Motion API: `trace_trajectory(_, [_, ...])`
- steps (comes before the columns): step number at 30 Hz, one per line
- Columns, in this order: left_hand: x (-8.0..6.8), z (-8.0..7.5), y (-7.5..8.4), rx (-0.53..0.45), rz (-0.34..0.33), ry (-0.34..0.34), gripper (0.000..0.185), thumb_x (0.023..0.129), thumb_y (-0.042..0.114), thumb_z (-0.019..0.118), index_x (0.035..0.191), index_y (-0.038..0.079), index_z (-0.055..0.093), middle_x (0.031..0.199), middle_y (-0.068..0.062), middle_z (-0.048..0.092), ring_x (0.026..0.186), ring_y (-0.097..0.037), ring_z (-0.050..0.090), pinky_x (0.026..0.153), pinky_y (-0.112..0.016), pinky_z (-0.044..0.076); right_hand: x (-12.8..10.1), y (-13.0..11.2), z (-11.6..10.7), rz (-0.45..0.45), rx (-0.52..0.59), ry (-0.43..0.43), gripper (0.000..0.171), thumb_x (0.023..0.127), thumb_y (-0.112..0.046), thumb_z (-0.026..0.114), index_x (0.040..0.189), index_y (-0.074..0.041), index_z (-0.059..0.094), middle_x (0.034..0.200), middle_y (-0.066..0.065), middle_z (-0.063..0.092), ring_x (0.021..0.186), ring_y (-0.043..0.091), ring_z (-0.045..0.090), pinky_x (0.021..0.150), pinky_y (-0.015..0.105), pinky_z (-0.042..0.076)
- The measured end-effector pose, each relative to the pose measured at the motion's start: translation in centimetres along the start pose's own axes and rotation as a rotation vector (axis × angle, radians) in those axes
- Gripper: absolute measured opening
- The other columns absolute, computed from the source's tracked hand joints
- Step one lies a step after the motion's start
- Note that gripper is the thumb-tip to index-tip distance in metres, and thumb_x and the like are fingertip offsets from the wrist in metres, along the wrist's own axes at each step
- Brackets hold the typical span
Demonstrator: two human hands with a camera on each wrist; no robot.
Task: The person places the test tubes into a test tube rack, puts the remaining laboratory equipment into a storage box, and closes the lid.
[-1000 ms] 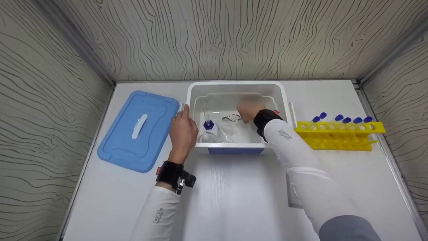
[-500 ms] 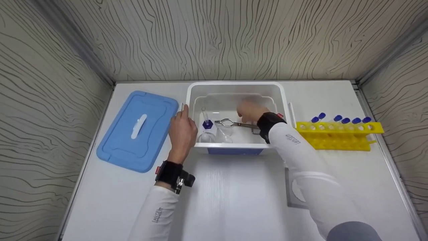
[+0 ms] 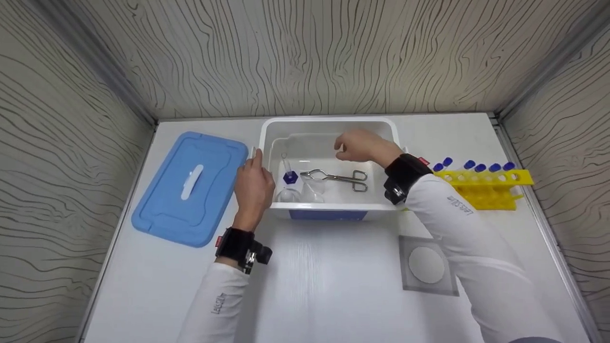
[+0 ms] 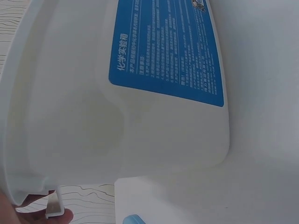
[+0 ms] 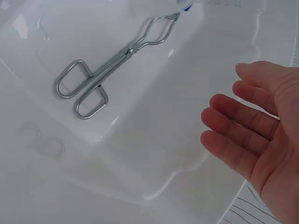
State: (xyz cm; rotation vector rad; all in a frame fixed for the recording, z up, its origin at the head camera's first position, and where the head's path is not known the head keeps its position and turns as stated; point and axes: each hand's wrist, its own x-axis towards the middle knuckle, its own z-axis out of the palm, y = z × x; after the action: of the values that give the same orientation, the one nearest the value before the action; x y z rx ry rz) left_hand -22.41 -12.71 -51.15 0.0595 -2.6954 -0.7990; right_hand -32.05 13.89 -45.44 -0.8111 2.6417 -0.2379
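Two hands work at a white plastic tub [image 3: 329, 125] on the white table [image 3: 329, 276]. Metal tongs [image 3: 336, 177] lie flat on the tub's floor, loop handles to the right and jaw end to the left, touching a clear funnel [image 3: 312, 190]. The right hand [image 3: 360, 145] hovers above the tub's far half, apart from the tongs, holding nothing; the right wrist view shows its fingers [image 5: 243, 119] relaxed and slightly spread over the tub's bottom. The left hand [image 3: 252, 188] rests against the tub's left outer wall, fingers straight and pointing away along the rim. Beside the funnel stands a small clear flask with a blue base [image 3: 289, 175]. A blue lid [image 3: 190, 188] lies left of the tub. A yellow rack of blue-capped tubes [image 3: 481, 183] stands to the right, and a grey square with a white disc [image 3: 425, 264] lies near the front.
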Motion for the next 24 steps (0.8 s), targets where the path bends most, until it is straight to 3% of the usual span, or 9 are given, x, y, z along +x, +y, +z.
trace_trajectory(9, [0.5, -0.2, -0.3, 0.003, -0.004, 0.003, 0.046, 0.095, 0.005, 0.051, 0.141, 0.001, 0.053, 0.112, -0.025, 0.069, 0.097, -0.044, 0.067, 0.076, -0.054, 0.056, -2.9, -0.3, -2.3, -0.003, 0.028, 0.166, 0.036, 0.095, -0.028, 0.061, 0.124, -0.007, 0.068, 0.112, 0.012, 0.074, 0.105, 0.028, 0.069, 0.092, 0.046, 0.054])
trace_trajectory(16, [0.5, -0.3, -0.4, 0.006, -0.02, 0.011, 0.046, 0.094, 0.004, 0.051, 0.14, 0.001, 0.053, 0.111, -0.026, 0.069, 0.095, -0.044, 0.067, 0.075, -0.054, 0.056, -5.9, 0.0, -2.5, 0.014, 0.076, 0.279, 0.044, 0.096, -0.032, 0.061, 0.134, -0.01, 0.061, 0.135, 0.012, 0.064, 0.126, 0.032, 0.058, 0.106, 0.051, 0.046])
trace_trajectory(19, [0.5, -0.3, -0.3, 0.018, -0.031, -0.002, 0.047, 0.095, 0.004, 0.051, 0.141, 0.001, 0.052, 0.113, -0.026, 0.068, 0.098, -0.045, 0.066, 0.077, -0.055, 0.056, -7.4, 0.1, -2.2, 0.031, 0.034, 0.386, 0.044, 0.096, -0.031, 0.062, 0.135, -0.011, 0.06, 0.136, 0.014, 0.062, 0.126, 0.035, 0.058, 0.102, 0.053, 0.049])
trace_trajectory(24, [0.6, -0.3, -0.2, 0.016, -0.059, -0.036, 0.049, 0.096, 0.005, 0.05, 0.145, 0.003, 0.049, 0.12, -0.025, 0.067, 0.105, -0.044, 0.065, 0.083, -0.054, 0.055, -10.3, 0.9, -1.2, -0.016, -0.04, 0.668, 0.039, 0.093, -0.026, 0.069, 0.127, -0.008, 0.065, 0.123, 0.016, 0.068, 0.111, 0.035, 0.064, 0.085, 0.05, 0.057])
